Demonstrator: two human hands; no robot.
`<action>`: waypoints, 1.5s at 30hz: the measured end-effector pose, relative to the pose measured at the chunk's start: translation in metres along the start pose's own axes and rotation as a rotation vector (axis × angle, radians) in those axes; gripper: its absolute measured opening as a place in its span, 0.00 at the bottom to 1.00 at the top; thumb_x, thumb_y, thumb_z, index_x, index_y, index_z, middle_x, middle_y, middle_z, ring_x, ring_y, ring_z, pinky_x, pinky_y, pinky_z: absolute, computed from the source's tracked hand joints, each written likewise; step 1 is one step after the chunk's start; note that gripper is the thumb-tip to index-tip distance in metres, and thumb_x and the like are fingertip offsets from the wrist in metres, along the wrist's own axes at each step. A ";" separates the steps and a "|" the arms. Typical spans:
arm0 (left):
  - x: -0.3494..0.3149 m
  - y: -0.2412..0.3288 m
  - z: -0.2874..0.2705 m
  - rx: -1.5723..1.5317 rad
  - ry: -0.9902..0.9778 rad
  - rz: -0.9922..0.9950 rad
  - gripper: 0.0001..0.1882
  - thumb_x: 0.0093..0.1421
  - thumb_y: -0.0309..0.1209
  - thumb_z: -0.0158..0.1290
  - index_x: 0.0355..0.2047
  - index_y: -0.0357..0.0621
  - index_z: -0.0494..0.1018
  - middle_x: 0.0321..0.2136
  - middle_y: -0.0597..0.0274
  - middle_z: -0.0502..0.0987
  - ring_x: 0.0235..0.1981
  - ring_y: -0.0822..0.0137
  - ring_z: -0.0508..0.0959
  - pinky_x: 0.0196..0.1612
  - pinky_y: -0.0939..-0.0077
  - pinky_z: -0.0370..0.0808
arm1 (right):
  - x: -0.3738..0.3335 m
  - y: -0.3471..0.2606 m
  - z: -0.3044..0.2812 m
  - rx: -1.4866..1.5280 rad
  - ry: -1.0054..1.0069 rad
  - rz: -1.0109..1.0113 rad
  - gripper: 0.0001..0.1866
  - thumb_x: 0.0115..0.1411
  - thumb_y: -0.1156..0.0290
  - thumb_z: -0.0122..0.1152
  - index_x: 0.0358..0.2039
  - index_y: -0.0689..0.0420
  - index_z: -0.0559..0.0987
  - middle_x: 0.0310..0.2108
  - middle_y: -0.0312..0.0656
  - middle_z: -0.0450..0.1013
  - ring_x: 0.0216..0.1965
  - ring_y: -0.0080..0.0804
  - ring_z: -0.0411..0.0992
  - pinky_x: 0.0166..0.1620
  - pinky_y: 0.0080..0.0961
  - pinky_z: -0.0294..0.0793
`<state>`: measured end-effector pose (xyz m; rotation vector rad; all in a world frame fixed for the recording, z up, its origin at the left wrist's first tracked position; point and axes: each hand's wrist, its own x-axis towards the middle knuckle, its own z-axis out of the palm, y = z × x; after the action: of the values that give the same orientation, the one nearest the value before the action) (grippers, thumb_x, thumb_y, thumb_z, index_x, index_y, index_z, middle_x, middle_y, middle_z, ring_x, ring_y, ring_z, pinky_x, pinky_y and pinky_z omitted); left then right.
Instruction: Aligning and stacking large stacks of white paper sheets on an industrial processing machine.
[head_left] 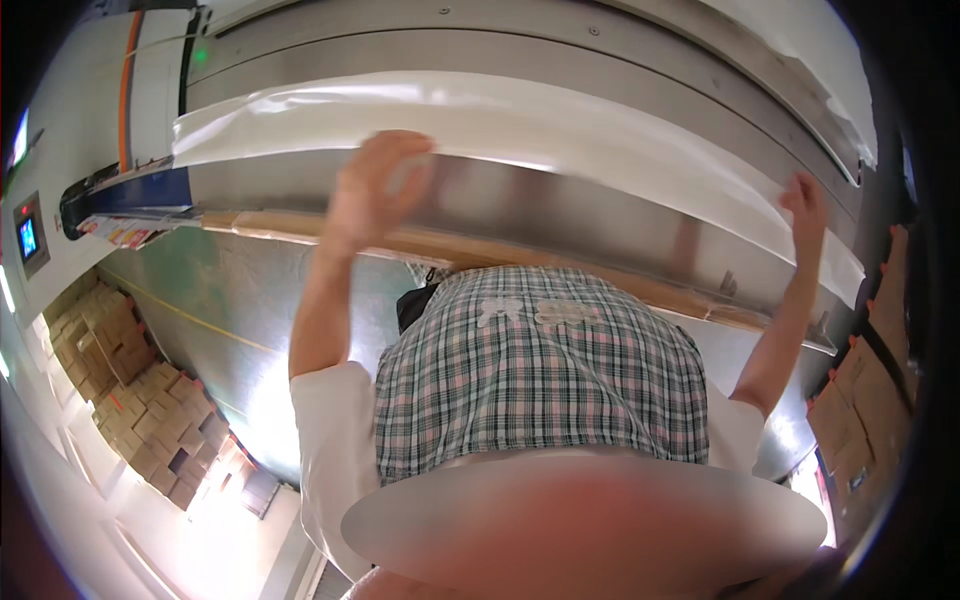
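Grip, left hand [380, 190]: fingers curved over toward the thumb, visible gap between, so spread rather than pinched. Fingertips overlap the near edge of the long glossy white sheet [480, 100] from this angle; blur, so can't tell if they touch it. Grip, right hand [806, 210]: raised near the sheet's right part, fingers partly bent, smeared by blur. Can't tell whether it's spread or pinching the sheet's edge.

Sheet location: runs left to right across the brushed grey metal tabletop [520, 190], spanning most of the width, wrinkled at its left end. Its right end slants down toward the near side, past the right forearm. Grey metal panels with screws [520, 25] sit directly behind it. Second piece of white sheeting [800, 40] at upper right, beyond those panels.

Near edge of tabletop: long brown cardboard strip [440, 245], with the green, black, white and pink plaid apron [540, 380] just beside it. Left end: dark blue block [150, 190], colourful printed papers [120, 232] just below it.

Far left: white machine housing [90, 110] with a vertical orange stripe [127, 90], plus a small lit blue screen [27, 237]. Lower left: stacked brown cardboard boxes [150, 430] on the grey-green floor [215, 285]. More brown cartons [848, 420] at far right.
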<state>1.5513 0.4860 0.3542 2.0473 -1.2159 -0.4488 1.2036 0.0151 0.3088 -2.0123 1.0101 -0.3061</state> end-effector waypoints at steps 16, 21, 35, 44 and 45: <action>-0.052 -0.157 -0.072 0.792 0.270 -0.135 0.19 0.59 0.42 0.41 0.52 0.65 0.63 0.54 0.64 0.62 0.57 0.59 0.57 0.57 0.49 0.48 | -0.046 -0.255 0.277 -0.200 -0.454 -0.624 0.13 0.47 0.68 0.59 0.32 0.61 0.73 0.24 0.43 0.70 0.26 0.34 0.68 0.31 0.27 0.67; -0.073 -0.250 -0.163 0.973 0.365 -0.344 0.20 0.58 0.47 0.39 0.52 0.64 0.63 0.54 0.61 0.60 0.58 0.56 0.55 0.56 0.46 0.49 | -0.045 -0.313 0.369 -0.252 -0.415 -0.744 0.12 0.47 0.69 0.58 0.32 0.60 0.72 0.30 0.44 0.70 0.30 0.40 0.69 0.34 0.29 0.68; -0.100 -0.280 -0.286 0.131 0.614 -0.426 0.21 0.52 0.31 0.54 0.47 0.41 0.65 0.15 0.66 0.70 0.14 0.80 0.67 0.18 0.86 0.64 | -0.073 -0.410 0.492 -0.212 -0.373 -1.110 0.06 0.44 0.77 0.55 0.27 0.55 0.72 0.26 0.38 0.67 0.32 0.35 0.68 0.31 0.29 0.69; -0.108 -0.334 -0.282 0.069 0.506 -0.542 0.19 0.50 0.25 0.52 0.45 0.40 0.67 0.19 0.62 0.73 0.20 0.75 0.73 0.25 0.82 0.69 | -0.071 -0.426 0.523 -0.223 -0.338 -1.293 0.14 0.38 0.80 0.58 0.30 0.56 0.72 0.39 0.37 0.69 0.43 0.35 0.65 0.43 0.30 0.66; -0.109 -0.335 -0.286 0.008 0.495 -0.565 0.18 0.50 0.25 0.52 0.44 0.41 0.68 0.20 0.62 0.74 0.21 0.74 0.74 0.26 0.82 0.70 | -0.071 -0.431 0.528 -0.230 -0.382 -1.287 0.16 0.38 0.80 0.58 0.31 0.56 0.72 0.41 0.37 0.68 0.45 0.35 0.64 0.45 0.31 0.64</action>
<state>1.8777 0.7966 0.3052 2.3099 -0.3419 -0.1662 1.6756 0.5112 0.3283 -2.5457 -0.6189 -0.4397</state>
